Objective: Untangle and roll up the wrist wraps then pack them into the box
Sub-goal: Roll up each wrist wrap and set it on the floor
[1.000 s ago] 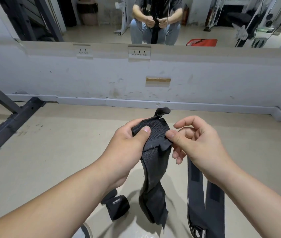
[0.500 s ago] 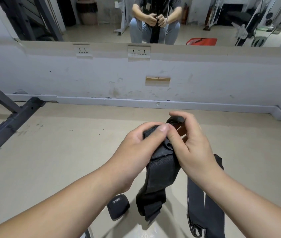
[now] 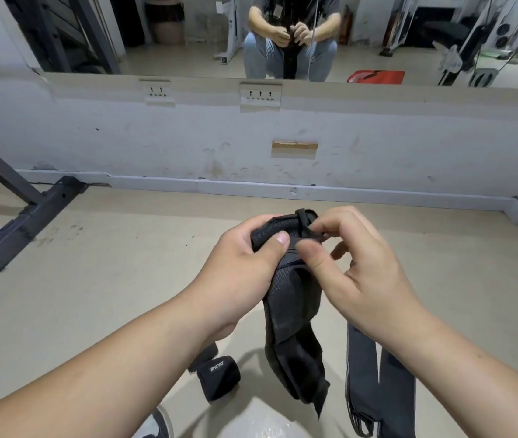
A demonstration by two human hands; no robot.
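Note:
A black wrist wrap [image 3: 292, 314] hangs in front of me, its top end rolled over between my hands. My left hand [image 3: 241, 273] grips the rolled top, thumb pressed on the fabric. My right hand [image 3: 355, 270] pinches the wrap's top edge and thumb loop between thumb and forefinger. A rolled black wrap [image 3: 218, 376] with white lettering lies on the floor below my left wrist. Another unrolled dark wrap [image 3: 377, 384] lies flat on the floor under my right forearm. No box is in view.
A clear plastic bag [image 3: 260, 422] lies at the bottom edge beside my shoe [image 3: 156, 425]. A dark steel rack base [image 3: 23, 226] runs along the left. The wall and mirror [image 3: 283, 36] stand ahead, beige floor between.
The wrap's top end has been folded over into the start of a roll. My right hand moved in from the side and now pinches the top edge.

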